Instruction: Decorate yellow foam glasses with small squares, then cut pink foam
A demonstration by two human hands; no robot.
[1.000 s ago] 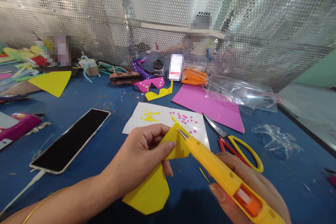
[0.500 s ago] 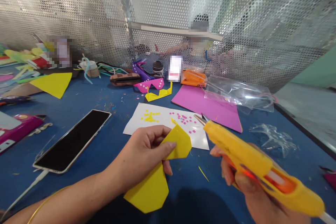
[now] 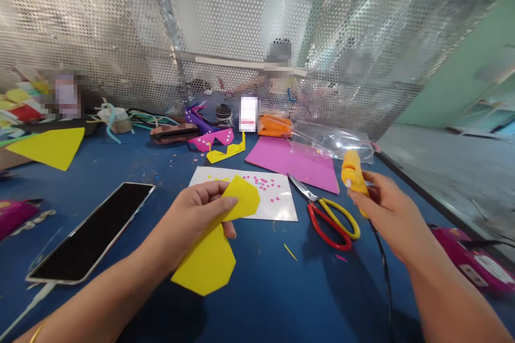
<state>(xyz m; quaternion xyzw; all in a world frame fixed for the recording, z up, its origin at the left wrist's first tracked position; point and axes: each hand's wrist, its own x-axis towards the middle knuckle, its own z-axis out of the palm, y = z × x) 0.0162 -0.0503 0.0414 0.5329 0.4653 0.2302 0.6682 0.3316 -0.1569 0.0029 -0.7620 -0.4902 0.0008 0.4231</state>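
Observation:
My left hand (image 3: 197, 214) pinches a yellow glasses-shaped cutout (image 3: 209, 265) between thumb and fingers, tilted above the table. Out to the right, my right hand (image 3: 390, 206) grips a yellow hot glue gun (image 3: 354, 174) by its handle, its rear end facing me and its nozzle hidden. A black cord hangs below it. Between the hands lie scissors (image 3: 308, 193) with one red and one yellow handle. Behind the cutout is a white sheet (image 3: 285, 208) with small pink and yellow squares.
Yellow paper glasses (image 3: 227, 154) and pink glasses (image 3: 203, 143) stand behind the sheet, near a purple sheet (image 3: 295, 158). A charging phone (image 3: 96, 230) lies left. Clear plastic bags (image 3: 333, 142) and an orange packet (image 3: 276, 126) sit before the perforated metal screen (image 3: 237, 21).
My right hand has swung the glue gun up and away to the right, turning it forward. Scissors now show on the table. The view has turned right; my left hand keeps the cutout.

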